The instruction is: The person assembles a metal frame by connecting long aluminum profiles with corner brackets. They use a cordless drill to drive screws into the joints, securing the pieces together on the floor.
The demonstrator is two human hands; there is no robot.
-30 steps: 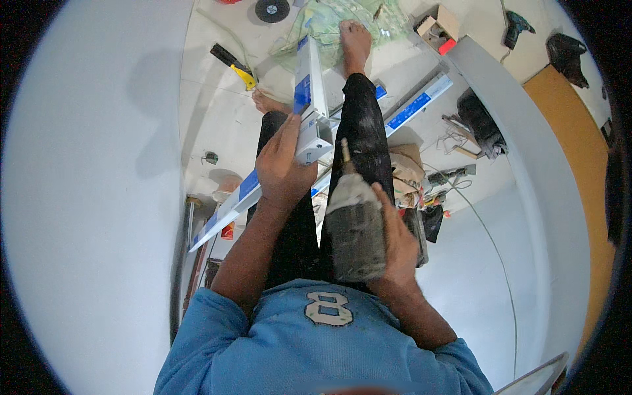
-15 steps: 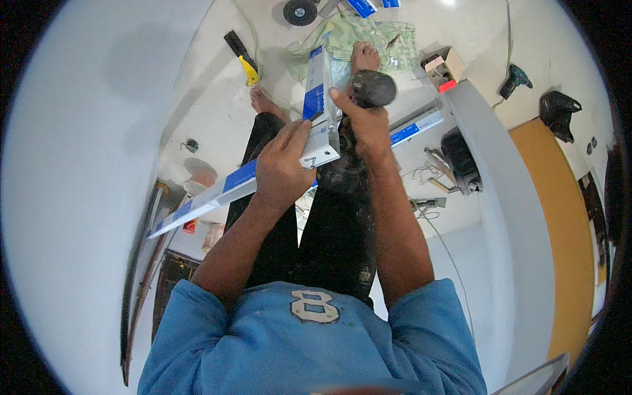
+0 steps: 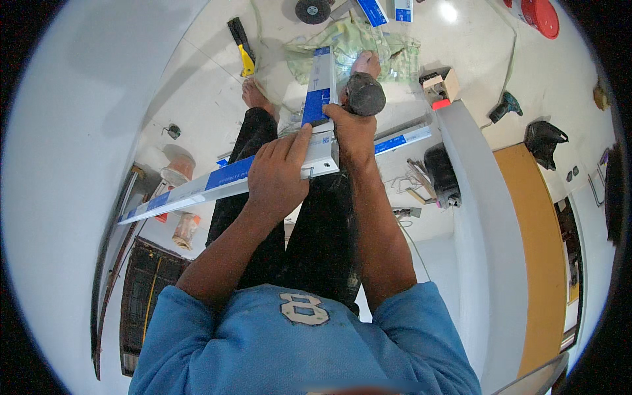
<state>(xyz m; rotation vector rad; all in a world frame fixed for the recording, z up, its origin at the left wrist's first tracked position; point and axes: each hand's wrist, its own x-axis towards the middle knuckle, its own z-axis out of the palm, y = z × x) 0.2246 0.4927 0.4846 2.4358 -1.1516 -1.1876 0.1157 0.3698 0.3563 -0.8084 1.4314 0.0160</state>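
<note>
Frame (image 3: 227,176) of white, blue-filmed profiles is held over black trousers (image 3: 322,224), its corner clamped by the left hand (image 3: 280,172). Just right of the frame, a dark power drill (image 3: 365,95) is clasped by the right hand (image 3: 357,135). Beyond the frame, a green checked sheet (image 3: 401,56) is spread and, rightward, a cardboard box (image 3: 452,84) is set.

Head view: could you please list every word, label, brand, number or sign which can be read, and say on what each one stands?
Blue shirt: one large white numeral on the chest; readable, but I do not copy it.
White frame: blue labels with white print, mostly too small to read.
Black disc on the floor: pale centre mark, too small to read.
</note>
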